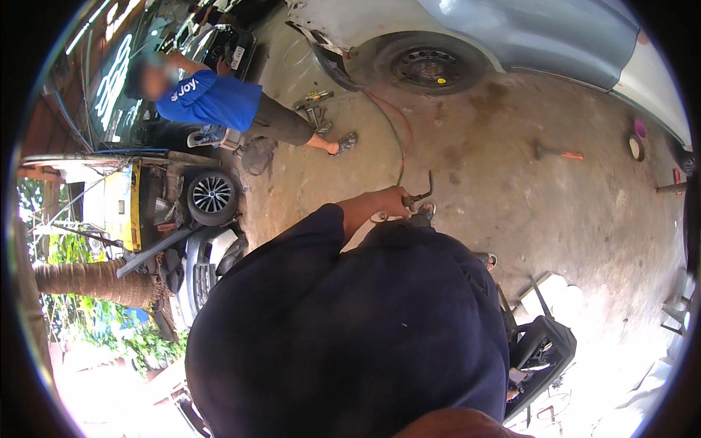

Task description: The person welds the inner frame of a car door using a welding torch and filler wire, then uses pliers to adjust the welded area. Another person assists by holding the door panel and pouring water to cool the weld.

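Head view: your left hand clamps a hooked tool; right hand hidden, can't tell.
Floor: hoses, orange-handled hammer.
Beyond: car.

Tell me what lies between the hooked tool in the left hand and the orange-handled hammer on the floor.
In the head view, only bare, stained floor separates the hooked tool from the orange-handled hammer.

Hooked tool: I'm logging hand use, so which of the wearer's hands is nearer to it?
Left: the left hand grips the hooked tool by one end; the right hand can't be clearly made out.
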Available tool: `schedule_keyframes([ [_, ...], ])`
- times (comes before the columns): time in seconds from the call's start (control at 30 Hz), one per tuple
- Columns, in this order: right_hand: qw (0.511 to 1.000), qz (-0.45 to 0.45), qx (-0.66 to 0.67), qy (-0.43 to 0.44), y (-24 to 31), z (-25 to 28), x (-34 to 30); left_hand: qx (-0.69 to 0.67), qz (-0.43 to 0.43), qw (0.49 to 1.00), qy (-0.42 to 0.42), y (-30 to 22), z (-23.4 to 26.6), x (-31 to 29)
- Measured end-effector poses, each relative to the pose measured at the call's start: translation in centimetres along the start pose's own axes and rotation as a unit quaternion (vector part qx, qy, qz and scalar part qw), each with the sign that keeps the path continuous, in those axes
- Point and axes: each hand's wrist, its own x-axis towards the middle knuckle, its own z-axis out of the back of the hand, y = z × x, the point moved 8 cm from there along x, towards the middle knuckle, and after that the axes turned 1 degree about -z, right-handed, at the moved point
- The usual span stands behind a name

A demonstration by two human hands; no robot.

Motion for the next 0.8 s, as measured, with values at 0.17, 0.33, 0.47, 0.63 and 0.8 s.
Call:
schedule_keyframes([
  [0.17, 0.998, -0.061, 0.019, 0.028, 1.7, 1.4, -1.9, -0.011, -0.011, 1.000, 0.001, 3.9, 1.0, 0.6],
  [0.33, 0.995, -0.089, 0.016, 0.039, 2.7, 2.3, -3.2, -0.023, -0.063, 0.997, -0.039, 5.4, 5.1, -0.8],
  [0.47, 0.994, -0.098, 0.003, 0.046, 3.9, 2.5, -4.0, -0.058, 0.008, 0.997, -0.053, 7.6, 8.3, -3.3],
  [0.63, 0.995, -0.083, -0.018, 0.055, 6.0, 2.5, -4.4, -0.084, 0.027, 0.995, -0.051, 13.4, 8.0, -6.7],
  [0.8, 0.995, -0.036, -0.043, 0.088, 10.9, -1.9, -1.9, -0.063, 0.054, 0.993, -0.085, 17.3, 7.1, -10.0],
])
